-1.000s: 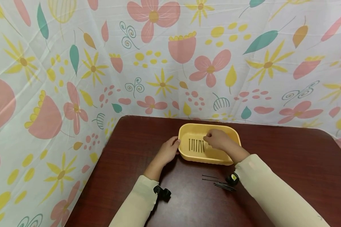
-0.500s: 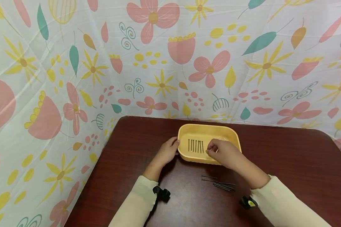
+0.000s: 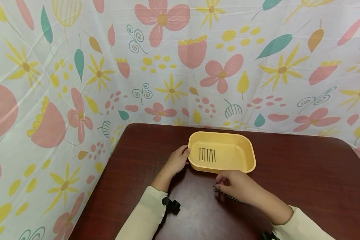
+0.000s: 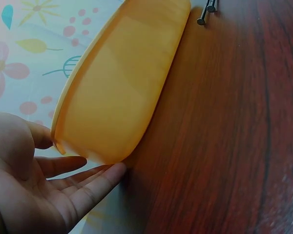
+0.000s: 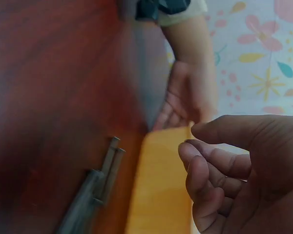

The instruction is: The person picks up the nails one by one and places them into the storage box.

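A yellow plastic tray [image 3: 240, 156] stands on the table, with a row of several dark nails [image 3: 207, 155] lying side by side in its left half. My left hand [image 3: 177, 160] holds the tray's left end, thumb at the rim and fingers against the outer wall, as the left wrist view shows. In front of the tray, my right hand [image 3: 238, 186] is over the loose nails [image 3: 235, 199] and partly covers them. In the right wrist view its fingers [image 5: 198, 170] are loosely bent, with a small gap to the thumb and nothing between; the loose nails [image 5: 100, 180] lie below.
The dark red wooden table [image 3: 150, 143] extends to both sides of the tray. Behind it hangs a flower-patterned cloth [image 3: 174, 66], which also covers the left side. A black wrist camera [image 3: 171, 205] is strapped to the left sleeve.
My right hand has moved from inside the tray, toward me, to over the loose nails. The left hand stays at the tray's left end, and the row of nails has not moved.
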A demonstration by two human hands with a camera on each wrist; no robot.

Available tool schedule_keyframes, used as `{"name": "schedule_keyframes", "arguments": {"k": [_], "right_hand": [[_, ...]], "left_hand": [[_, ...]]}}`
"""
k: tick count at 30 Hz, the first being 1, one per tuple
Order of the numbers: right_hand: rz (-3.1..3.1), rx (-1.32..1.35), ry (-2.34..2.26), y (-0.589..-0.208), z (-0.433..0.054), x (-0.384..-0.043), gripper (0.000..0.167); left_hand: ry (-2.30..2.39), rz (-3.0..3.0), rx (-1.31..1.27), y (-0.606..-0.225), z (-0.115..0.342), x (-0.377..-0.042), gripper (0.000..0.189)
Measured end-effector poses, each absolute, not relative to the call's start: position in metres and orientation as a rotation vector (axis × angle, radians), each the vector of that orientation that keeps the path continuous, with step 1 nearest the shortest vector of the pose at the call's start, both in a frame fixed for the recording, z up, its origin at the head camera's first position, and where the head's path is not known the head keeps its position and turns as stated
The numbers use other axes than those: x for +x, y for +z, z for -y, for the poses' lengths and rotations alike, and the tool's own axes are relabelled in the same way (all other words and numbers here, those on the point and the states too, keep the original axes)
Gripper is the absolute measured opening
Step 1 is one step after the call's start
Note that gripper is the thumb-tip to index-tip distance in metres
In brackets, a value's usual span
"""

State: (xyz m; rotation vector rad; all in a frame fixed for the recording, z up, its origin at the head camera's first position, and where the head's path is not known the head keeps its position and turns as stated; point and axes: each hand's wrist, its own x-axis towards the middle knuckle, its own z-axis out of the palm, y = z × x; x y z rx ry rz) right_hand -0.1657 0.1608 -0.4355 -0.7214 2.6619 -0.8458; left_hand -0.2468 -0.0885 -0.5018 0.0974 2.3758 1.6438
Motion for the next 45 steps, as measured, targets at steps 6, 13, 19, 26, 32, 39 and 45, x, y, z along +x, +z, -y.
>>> {"name": "schedule_keyframes", "arguments": {"k": [6,13,19,26,32,39,45], "right_hand": [[-2.628,-0.738,-0.835,-0.461,-0.163,-0.158,0.009],[-2.798,-0.710,-0.665,-0.480,-0.160,-0.153,0.018],[-2.858,-0.750,-0.635,-0.485,-0.159,-0.152,0.023],[-2.867,-0.743,-0.620,-0.487,-0.159,-0.155,0.023],[-2.887,-0.721,-0.585,-0.488,-0.159,-0.157,0.021],[-2.879,-0.771,-0.568,-0.488,-0.160,-0.158,0.020],[-2.850,-1.030,-0.557,-0.489,-0.164,-0.161,0.022]], "left_hand": [[1.638,-2.378,0.088,-0.502,0.087,-0.246,0.049],[1.639,-2.374,0.077,-0.501,0.087,-0.246,0.050],[1.649,-2.370,0.078,-0.502,0.089,-0.246,0.049],[1.646,-2.377,0.078,-0.502,0.088,-0.247,0.049],[1.640,-2.383,0.081,-0.502,0.087,-0.247,0.049],[1.642,-2.387,0.080,-0.502,0.086,-0.247,0.048],[1.635,-2.390,0.078,-0.500,0.087,-0.247,0.049]]}}
